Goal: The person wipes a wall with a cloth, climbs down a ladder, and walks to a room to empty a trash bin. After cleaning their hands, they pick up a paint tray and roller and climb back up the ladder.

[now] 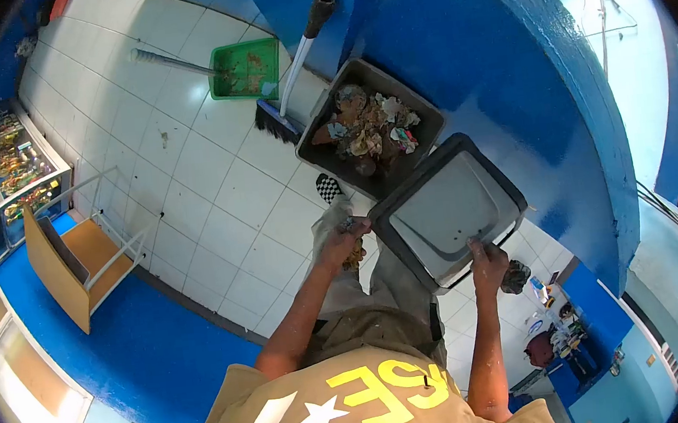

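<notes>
My left hand [343, 241] is closed on a clump of brown litter [353, 256], held over my trouser leg and just left of a dark-rimmed grey bin [445, 209] whose pale inside holds nothing. My right hand [487, 261] grips that bin's near rim. Beyond it stands a second dark bin [326, 157] piled with dry leaves, paper and scraps. Both bins sit against a blue wall [497, 74].
A green dustpan [244, 70] with some litter and a long handle lies on the white tiled floor [206, 183]. A broom [293, 73] leans on the blue wall. A wooden chair [67, 266] and glass display shelves [1, 175] stand at the left.
</notes>
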A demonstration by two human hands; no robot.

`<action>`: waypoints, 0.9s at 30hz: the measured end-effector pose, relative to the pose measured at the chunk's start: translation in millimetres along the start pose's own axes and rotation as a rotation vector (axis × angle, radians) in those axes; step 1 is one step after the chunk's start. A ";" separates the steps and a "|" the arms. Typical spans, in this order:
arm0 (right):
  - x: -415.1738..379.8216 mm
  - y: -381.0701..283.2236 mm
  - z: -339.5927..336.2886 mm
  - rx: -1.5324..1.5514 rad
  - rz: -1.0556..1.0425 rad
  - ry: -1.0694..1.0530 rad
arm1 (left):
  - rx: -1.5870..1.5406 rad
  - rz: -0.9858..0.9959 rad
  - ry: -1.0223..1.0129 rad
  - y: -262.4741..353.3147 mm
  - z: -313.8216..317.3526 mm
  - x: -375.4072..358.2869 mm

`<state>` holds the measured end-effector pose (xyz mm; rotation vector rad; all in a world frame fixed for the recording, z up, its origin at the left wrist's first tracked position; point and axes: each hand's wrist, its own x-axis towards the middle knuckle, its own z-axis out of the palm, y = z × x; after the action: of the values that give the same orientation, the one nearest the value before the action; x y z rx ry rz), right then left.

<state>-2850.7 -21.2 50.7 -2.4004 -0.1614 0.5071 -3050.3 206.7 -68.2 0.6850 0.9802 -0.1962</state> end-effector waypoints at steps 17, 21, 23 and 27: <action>70.7 -93.4 121.9 -0.365 -0.065 -0.105 | -0.124 0.070 0.238 59.4 -29.4 9.0; 88.2 -122.0 152.4 -0.347 -0.061 -0.158 | -0.102 0.161 0.266 73.9 -60.5 32.3; 103.7 -101.1 185.0 -0.338 -0.136 -0.123 | -0.089 0.132 0.256 76.2 -78.9 50.8; 109.5 -127.0 199.6 -0.282 -0.038 -0.097 | -0.107 0.156 0.254 93.5 -91.4 72.0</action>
<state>-2827.9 221.2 -42.3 -2.6408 -0.3411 0.6186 -3032.0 345.8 -119.1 0.6952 1.1652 0.0817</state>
